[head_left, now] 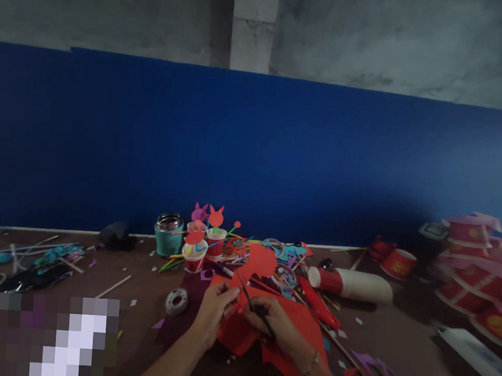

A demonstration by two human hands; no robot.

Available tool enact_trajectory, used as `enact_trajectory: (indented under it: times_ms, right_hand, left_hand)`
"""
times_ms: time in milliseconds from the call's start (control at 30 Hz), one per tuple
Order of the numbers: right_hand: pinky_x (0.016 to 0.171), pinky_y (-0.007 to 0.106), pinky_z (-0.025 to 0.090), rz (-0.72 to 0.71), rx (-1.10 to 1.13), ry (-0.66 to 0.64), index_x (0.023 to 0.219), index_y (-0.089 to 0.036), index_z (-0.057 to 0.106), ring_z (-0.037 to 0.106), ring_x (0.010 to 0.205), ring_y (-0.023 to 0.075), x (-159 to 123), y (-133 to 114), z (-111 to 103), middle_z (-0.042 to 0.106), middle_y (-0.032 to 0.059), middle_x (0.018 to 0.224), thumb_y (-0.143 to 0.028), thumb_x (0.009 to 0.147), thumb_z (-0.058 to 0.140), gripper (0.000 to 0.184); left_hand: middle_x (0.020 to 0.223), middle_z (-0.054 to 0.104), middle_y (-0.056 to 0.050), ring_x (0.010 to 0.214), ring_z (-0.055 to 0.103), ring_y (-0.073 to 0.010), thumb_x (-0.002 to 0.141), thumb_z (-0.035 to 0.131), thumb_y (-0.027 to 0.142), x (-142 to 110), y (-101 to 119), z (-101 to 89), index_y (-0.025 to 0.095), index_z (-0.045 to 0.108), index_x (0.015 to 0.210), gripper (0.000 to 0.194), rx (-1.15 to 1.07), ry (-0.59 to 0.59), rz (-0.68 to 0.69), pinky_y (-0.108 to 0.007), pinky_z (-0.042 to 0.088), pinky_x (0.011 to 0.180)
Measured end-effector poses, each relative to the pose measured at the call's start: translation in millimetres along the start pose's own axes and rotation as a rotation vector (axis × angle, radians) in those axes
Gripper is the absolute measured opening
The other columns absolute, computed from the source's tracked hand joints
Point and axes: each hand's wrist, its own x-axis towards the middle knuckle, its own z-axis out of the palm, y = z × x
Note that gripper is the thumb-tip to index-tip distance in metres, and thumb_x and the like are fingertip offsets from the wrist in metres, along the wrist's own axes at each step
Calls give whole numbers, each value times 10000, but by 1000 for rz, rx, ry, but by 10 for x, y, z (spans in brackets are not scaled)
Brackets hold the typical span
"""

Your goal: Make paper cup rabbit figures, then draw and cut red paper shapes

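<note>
Between my hands is red paper (262, 261) with a rounded cut outline, held up over the table. My left hand (217, 306) pinches its left edge, thumb on top. Dark-handled scissors (248, 293) are in my right hand (274, 323), the fingers wrapped round the handles and the blades pointing up and left against the paper. Whether the blades are parted I cannot make out. More red sheets (296, 318) lie under my hands. Just left of them rests a roll of tape (176, 301). Paper cups with cut-out animal heads, one a red cat-like shape (216, 216), stand beyond my left hand.
A teal thermos (168, 237) stands open behind the tape. Stacked paper cups (351, 284) lie on their side at right, with a pile of red cup crafts (480, 264) farther right. Coloured strips and scraps (239, 247) cover the table's back middle. A blue panel (253, 154) closes off the rear.
</note>
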Motion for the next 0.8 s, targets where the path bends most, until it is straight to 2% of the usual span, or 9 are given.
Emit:
enact_trajectory:
  times_ms: [233,467,800]
  right_hand:
    - [352,169,237,-14,-52,6,622,-175,504,284,362,31,0,-32,9,380,-92,462,-419,678,627,279]
    - [355,173,224,-18,-56,4,616,-179,501,289,364,35,11,-12,-5,381,-92,463,-385,684,623,249]
    - [354,184,226,19,-67,11,614,-179,544,291,338,45,64,131,-40,397,-96,412,-429,686,639,277]
  left_hand:
    - [416,413,89,341,230,-5,555,744,383,-14,5,11,167,485,578,338,-9,-8,4,-176,97,379]
    - [382,377,100,342,217,-17,593,729,424,-14,-14,-6,176,481,613,351,21,17,6,-178,74,377]
    - [337,376,86,314,217,-20,596,718,499,25,-43,-40,156,547,585,384,63,34,23,-186,76,364]
